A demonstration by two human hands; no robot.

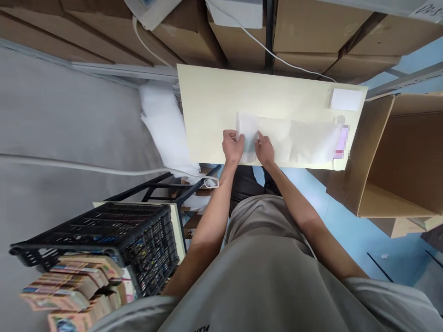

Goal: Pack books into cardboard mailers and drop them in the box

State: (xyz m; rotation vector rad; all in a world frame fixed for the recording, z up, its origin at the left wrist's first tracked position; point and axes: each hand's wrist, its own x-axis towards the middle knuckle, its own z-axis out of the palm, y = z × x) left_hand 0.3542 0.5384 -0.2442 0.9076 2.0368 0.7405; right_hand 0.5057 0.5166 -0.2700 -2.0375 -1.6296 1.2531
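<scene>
My left hand [233, 145] has its fingers curled around the left edge of a folded white packet [248, 124], thumb pressed on top, gripping it. The fingers of my right hand [265, 150] are bent at the packet's right edge, thumb and forefinger close together; I can't tell whether they pinch a layer. So the packet lies between my two sets of fingers, a bluish patch showing through it, and my fingertips cover bits of both its sides. From my right fingers a thin white sheet [308, 143] stretches off to the right, flat on the cream board [214, 97] under everything. At its far end sits a purple item [341, 142], too blocky to make out, with a white block [346, 99] just beyond. Farther right, past the board, gapes an open cardboard box [403, 157]. Ahead of my fingers, brown cartons [321, 27] wall off the far side, a white cable [266, 50] trailing across them. Left of my fingers, crumpled white sheeting [166, 124] hangs beside the board; nearer my body on that side are a black crate [138, 240] and stacked books [69, 286].
</scene>
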